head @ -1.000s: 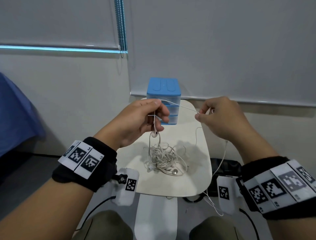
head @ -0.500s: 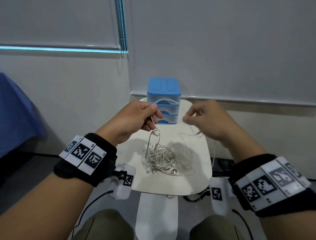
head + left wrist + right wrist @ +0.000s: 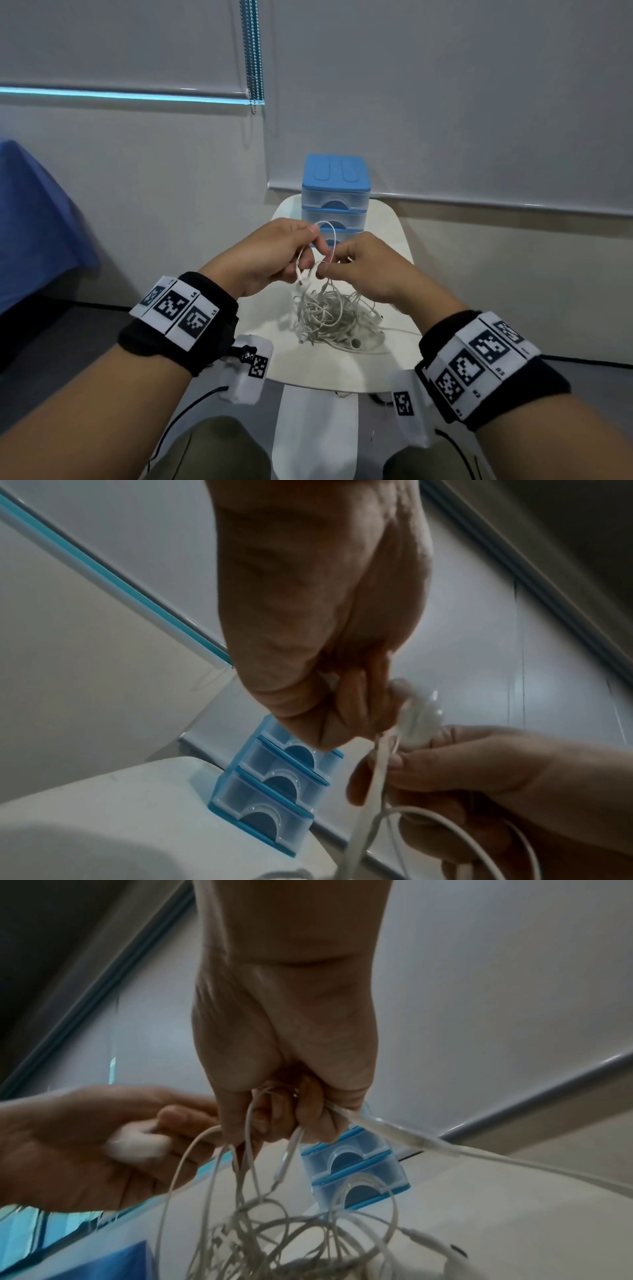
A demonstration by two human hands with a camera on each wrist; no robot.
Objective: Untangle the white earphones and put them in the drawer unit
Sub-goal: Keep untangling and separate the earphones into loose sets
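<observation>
While both hands (image 3: pixel 274 253) pinch earphones (image 3: pixel 325 315), tangle rests on table (image 3: pixel 394 240).

The earphones (image 3: pixel 325 315) hanging from both hands are white, their cord a tangle of pale grey-white loops below the fingers. Beyond the hands stands the drawer unit (image 3: pixel 335 202): a bright blue lid and blue frame around clear, see-through drawers. The table (image 3: pixel 394 240) under the hands is cream white. Each wrist carries a black band (image 3: pixel 178 329) with white tags printed in black-and-white square patterns. Far left of the left hand, a blue cloth (image 3: pixel 30 222). The wall (image 3: pixel 445 102) behind is pale grey.
</observation>
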